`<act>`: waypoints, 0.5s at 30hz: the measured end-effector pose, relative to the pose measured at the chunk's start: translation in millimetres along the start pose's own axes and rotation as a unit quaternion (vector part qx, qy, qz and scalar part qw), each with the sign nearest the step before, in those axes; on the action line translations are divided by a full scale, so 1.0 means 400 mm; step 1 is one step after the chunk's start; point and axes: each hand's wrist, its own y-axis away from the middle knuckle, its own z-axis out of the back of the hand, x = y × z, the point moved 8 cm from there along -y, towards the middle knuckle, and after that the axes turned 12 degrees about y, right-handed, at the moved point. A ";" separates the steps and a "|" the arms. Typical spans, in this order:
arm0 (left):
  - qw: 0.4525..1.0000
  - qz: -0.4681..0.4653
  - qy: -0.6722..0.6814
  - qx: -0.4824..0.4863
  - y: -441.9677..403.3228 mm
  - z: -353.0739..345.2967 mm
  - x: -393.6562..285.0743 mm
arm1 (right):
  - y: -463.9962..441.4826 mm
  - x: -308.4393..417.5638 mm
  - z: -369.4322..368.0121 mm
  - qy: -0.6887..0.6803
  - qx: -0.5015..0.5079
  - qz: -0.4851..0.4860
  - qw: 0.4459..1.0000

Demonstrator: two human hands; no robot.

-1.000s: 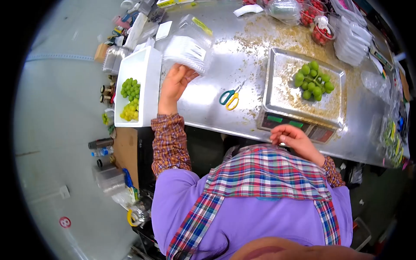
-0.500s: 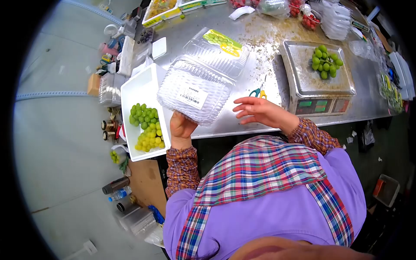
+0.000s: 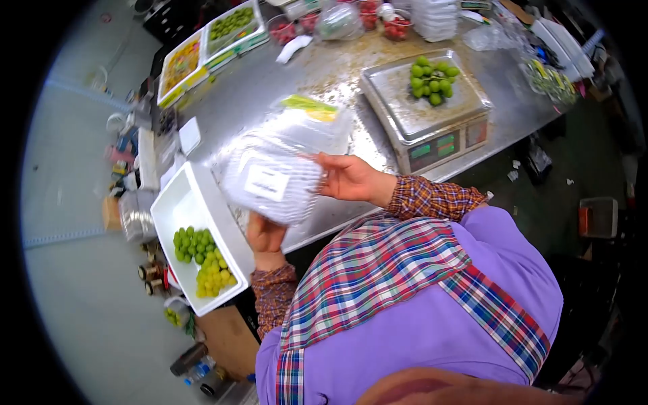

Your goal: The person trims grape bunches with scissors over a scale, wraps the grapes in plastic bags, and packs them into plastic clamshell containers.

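"What are your hands doing, just beyond your checked apron?"

"Both are holding one clear plastic container. My left hand is gripping its near edge from below, and the container is hiding most of those fingers. My right hand is pinching its right side, thumb on top, with some fingertips going out of sight behind it."

"Can you read the label?"

"No, it is blurring, and so is the white netting around it. The lid is hanging open on the far side, its yellow-green sticker smearing too. I am holding all this above the metal table."

"What is lying beside it?"

"On my left a white box is holding green grapes touching yellower ones. On my right, farther off, a green bunch is resting on the scale. Its display is glowing green, too small for reading."

"And at the far side?"

"Two trays are sitting end to end, one showing something yellow and orange that I am not making out, the other something green. Tubs of red fruit are standing by a clear bag, and the frame is cutting off the top of a stack of clear containers."
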 end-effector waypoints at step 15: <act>0.448 0.123 -0.885 0.026 -0.136 0.179 0.147 | 0.564 0.726 0.140 0.649 -0.389 0.235 0.610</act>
